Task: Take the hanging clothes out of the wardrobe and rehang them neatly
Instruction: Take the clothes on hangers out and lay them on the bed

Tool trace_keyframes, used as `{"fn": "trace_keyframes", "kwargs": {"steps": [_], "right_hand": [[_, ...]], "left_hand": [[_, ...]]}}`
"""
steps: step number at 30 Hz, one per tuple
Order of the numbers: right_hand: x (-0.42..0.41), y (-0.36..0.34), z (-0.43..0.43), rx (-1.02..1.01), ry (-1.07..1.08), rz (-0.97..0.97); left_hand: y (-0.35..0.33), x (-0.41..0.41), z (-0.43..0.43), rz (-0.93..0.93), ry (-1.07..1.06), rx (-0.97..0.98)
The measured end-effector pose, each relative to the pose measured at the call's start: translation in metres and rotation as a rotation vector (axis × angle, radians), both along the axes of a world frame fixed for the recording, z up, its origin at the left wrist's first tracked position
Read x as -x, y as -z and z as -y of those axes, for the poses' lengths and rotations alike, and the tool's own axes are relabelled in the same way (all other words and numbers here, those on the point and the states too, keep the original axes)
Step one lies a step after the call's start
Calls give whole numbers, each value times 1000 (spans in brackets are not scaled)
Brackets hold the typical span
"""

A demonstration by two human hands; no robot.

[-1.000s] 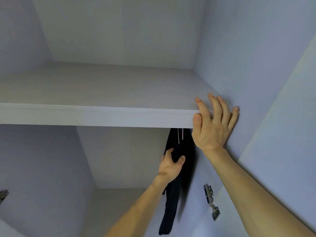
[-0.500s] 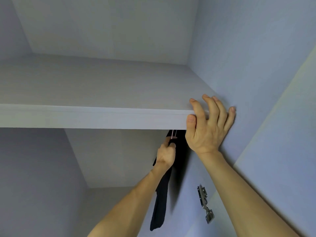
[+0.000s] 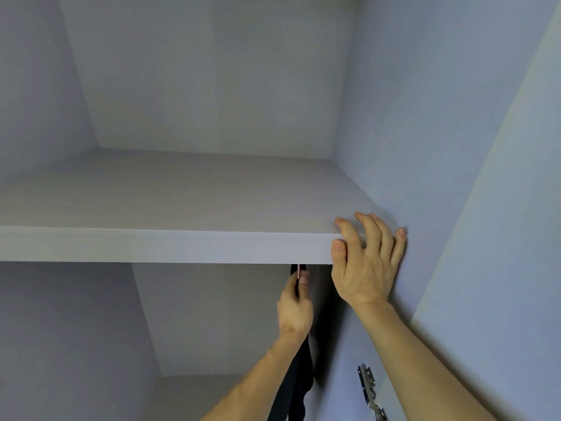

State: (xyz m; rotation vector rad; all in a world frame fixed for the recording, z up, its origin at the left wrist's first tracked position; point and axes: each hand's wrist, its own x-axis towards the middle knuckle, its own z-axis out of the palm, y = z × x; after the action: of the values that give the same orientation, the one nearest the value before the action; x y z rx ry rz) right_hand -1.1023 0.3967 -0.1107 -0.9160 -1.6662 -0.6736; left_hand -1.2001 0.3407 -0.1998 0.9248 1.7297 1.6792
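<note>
The wardrobe (image 3: 212, 86) interior is built of smooth, matte, pale grey panels. A flat shelf (image 3: 151, 246) with a square front edge spans the view; the upper compartment holds nothing visible.

In the lower compartment, the left hand (image 3: 296, 308) is raised just under the shelf, thumb and fingers pinching a thin, pinkish hanger wire (image 3: 299, 271). The top of the wire is hidden behind the shelf edge, and no rail can be seen. A dark, limp garment (image 3: 299, 387) hangs below this hand, close to the right side wall (image 3: 409, 117); the forearm covers part of it and the frame cuts off its lower end.

The right hand (image 3: 364, 268) rests on the shelf's right end, fingers spread on top, thumb against the front edge, grasping nothing. Below it, a bright metal hinge (image 3: 368, 385) is partly cut off.
</note>
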Motion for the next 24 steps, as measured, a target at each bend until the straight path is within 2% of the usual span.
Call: {"fn": "trace_keyframes", "kwargs": {"steps": [8,11,14,18,21,24], "right_hand": [[-3,-6,18,157,-10,46],[4,-1,31,206,-34,-70],[16,32,62,293,-166,-197],[40,118,122,686,-452,-202],[64,168,170,991,-630,-87],[92,185,219,1167,-776,76]], "left_hand": [[9,0,53,-72,-52,-27],[21,19,81,-78,-34,17],[30,43,119,-90,-4,88],[51,70,189,-99,10,227],[68,86,255,-121,6,334],[82,91,326,-115,-27,426]]}}
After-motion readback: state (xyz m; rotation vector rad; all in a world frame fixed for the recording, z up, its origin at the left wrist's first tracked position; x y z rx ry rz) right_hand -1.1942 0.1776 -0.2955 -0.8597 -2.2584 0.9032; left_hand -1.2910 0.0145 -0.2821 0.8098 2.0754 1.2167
